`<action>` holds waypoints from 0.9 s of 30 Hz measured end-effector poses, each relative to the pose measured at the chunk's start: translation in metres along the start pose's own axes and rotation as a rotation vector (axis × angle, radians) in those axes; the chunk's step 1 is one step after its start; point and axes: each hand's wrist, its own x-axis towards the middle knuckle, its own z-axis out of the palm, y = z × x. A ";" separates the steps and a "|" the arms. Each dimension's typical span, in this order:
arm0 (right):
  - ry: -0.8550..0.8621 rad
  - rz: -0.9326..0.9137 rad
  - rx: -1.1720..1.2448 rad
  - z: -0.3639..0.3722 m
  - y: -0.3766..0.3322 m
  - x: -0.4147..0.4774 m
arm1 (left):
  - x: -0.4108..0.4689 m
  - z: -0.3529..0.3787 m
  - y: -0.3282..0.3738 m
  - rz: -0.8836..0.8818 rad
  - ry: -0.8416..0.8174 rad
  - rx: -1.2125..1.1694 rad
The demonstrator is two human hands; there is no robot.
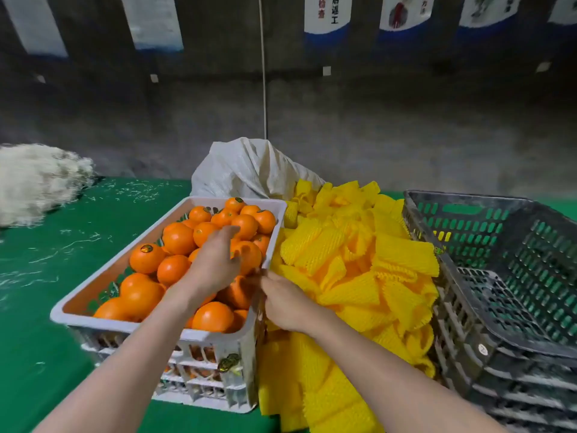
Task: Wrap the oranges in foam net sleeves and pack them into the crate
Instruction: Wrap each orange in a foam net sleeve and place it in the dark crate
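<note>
A white crate on the green table holds several loose oranges. My left hand reaches into it, with the fingers curled over one orange near the crate's right wall. My right hand is just right of that wall, at the edge of a heap of yellow foam net sleeves. Its fingertips point towards the left hand and are blurred, so I cannot see what they hold. A dark grey slatted crate with nothing inside stands at the far right.
The grey crate sits stacked on another grey crate. A white woven sack lies behind the sleeves. A pile of pale shredded fibre sits at the table's back left, with stray strands on the green cloth.
</note>
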 end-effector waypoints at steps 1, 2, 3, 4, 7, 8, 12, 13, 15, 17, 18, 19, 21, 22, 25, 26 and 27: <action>0.009 -0.003 -0.042 0.002 0.000 0.002 | 0.011 0.002 -0.002 -0.030 -0.061 0.100; 0.034 -0.014 -0.080 0.002 0.002 0.003 | 0.020 0.004 -0.004 -0.053 -0.142 0.189; 0.043 -0.019 -0.115 0.004 0.003 0.004 | 0.031 0.008 -0.006 -0.077 -0.232 0.265; 0.046 -0.036 -0.151 0.005 0.005 0.003 | 0.038 0.011 -0.006 -0.095 -0.333 0.325; 0.014 -0.091 -0.065 -0.004 0.015 0.001 | 0.052 0.023 -0.008 -0.070 -0.434 0.431; 0.074 -0.082 -0.013 -0.012 0.019 0.002 | 0.053 0.023 -0.010 -0.052 -0.400 0.422; 0.679 0.154 -0.081 -0.060 0.050 0.007 | 0.053 0.028 -0.028 -0.019 -0.312 0.336; 0.735 0.262 -0.135 -0.073 0.060 0.009 | 0.051 0.029 -0.030 -0.021 -0.296 0.326; 0.608 0.491 -0.254 -0.088 0.079 0.015 | 0.050 0.032 -0.033 -0.029 -0.259 0.310; 0.415 0.593 -0.274 -0.092 0.092 0.022 | 0.050 0.035 -0.035 -0.039 -0.215 0.299; 0.376 0.593 -0.253 -0.091 0.094 0.023 | 0.049 0.036 -0.035 -0.042 -0.185 0.278; 0.379 0.574 -0.235 -0.089 0.095 0.023 | 0.048 0.037 -0.035 -0.050 -0.154 0.254; 0.446 0.500 -0.262 -0.083 0.095 0.020 | 0.046 0.038 -0.034 -0.065 -0.086 0.203; 0.498 0.442 -0.289 -0.082 0.092 0.018 | 0.045 0.039 -0.032 -0.069 -0.053 0.160; 0.689 0.189 -0.118 -0.091 0.082 0.009 | 0.042 0.034 -0.020 -0.130 0.014 -0.259; 0.729 0.113 0.022 -0.098 0.077 0.004 | 0.040 0.031 -0.012 -0.184 -0.008 -0.523; 0.744 0.069 0.167 -0.106 0.072 -0.001 | 0.036 0.029 -0.003 -0.230 -0.055 -0.802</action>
